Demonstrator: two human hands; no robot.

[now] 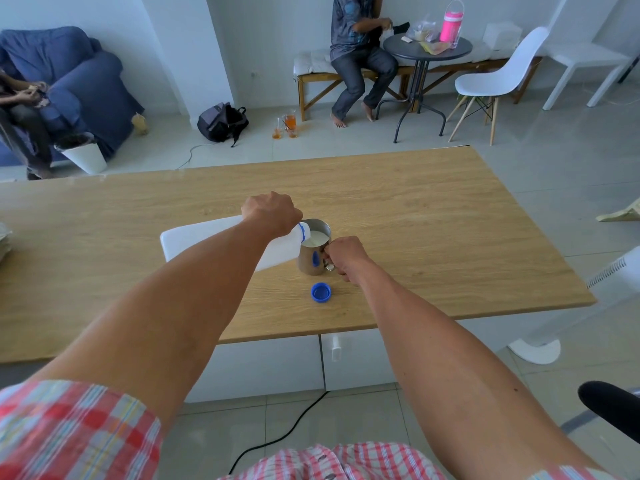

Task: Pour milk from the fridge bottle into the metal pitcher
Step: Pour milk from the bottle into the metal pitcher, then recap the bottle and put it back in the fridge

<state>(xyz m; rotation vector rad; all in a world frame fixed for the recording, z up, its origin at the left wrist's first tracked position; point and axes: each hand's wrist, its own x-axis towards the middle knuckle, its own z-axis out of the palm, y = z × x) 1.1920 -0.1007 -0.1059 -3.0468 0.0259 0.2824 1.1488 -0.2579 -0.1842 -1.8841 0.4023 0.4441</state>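
A white plastic milk bottle [201, 239] with a blue neck ring lies tipped almost flat, its mouth over the rim of the metal pitcher [311, 258]. My left hand [272, 213] grips the bottle near its neck from above. Milk fills much of the pitcher, which stands upright on the wooden table [433, 220]. My right hand [344, 256] is closed around the pitcher's handle on its right side. The bottle's blue cap [321, 292] rests on the table just in front of the pitcher.
Beyond the table's far edge sit two people, a blue sofa [76, 77], a white bin [85, 155], a dark backpack [223, 121], drink cups on the floor [287, 126], a round black table [427, 50] and a white chair [498, 81]. A black cable [277, 441] runs along the floor below me.
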